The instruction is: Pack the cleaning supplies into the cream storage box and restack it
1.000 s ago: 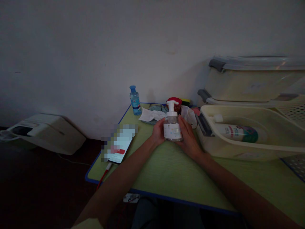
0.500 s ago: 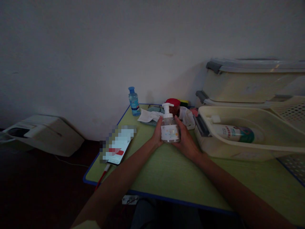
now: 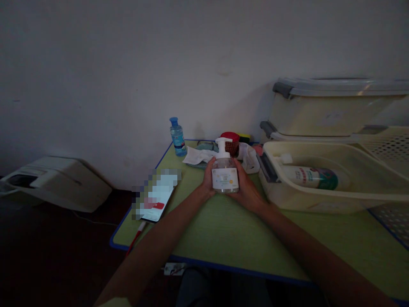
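A clear pump bottle [image 3: 225, 178] with a white pump head and a pale label is upright between my two hands. My left hand [image 3: 208, 179] grips its left side, thumb near the shoulder. On the other side my right hand [image 3: 245, 184] wraps round it, with most fingers hidden behind. Whether the base touches the green table [image 3: 217, 230] I cannot tell. Just behind lie a white cloth or tissue [image 3: 200, 156] and a red-lidded woven container [image 3: 231, 145].
A blue bottle [image 3: 178, 138] stands at the table's back left corner. Nearer is a phone [image 3: 159, 192] on a red cable. To the right, a cream bin [image 3: 319, 200] holds a white-and-green bottle [image 3: 315, 177]; a lidded box [image 3: 322, 113] is behind it.
The pump bottle has turned slightly in my hands, so more of its label faces me. Both hands still hold it. The view has shifted a little.
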Demonstrator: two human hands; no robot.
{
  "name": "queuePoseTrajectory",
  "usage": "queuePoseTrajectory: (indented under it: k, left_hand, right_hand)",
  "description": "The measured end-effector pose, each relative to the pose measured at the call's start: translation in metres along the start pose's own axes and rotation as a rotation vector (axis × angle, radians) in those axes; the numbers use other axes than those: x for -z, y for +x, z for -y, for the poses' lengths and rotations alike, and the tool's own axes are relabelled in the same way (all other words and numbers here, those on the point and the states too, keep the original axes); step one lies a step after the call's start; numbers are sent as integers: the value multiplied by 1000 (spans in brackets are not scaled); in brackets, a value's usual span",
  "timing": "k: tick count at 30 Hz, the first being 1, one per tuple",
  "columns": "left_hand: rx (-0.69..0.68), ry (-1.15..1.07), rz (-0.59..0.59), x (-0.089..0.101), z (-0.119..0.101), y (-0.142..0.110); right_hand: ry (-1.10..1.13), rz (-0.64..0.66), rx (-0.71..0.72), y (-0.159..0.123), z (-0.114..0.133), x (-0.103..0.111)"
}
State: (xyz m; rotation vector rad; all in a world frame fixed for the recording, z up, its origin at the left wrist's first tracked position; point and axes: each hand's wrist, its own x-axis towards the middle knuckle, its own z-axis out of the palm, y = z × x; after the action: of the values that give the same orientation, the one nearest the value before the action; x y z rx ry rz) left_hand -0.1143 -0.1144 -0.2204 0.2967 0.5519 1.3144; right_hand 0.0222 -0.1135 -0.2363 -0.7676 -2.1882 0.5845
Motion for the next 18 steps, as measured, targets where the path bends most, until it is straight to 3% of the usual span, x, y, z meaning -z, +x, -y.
queuePoseTrajectory:
  k: [10,18]
  left_hand:
    - [-66,52,-52,-2,0,1]
    - [-70,105,-29,-1,3,2]
  right_hand:
    - [115,41,-32,-2,2,-1]
    - [416,112,-181,-2,6,0]
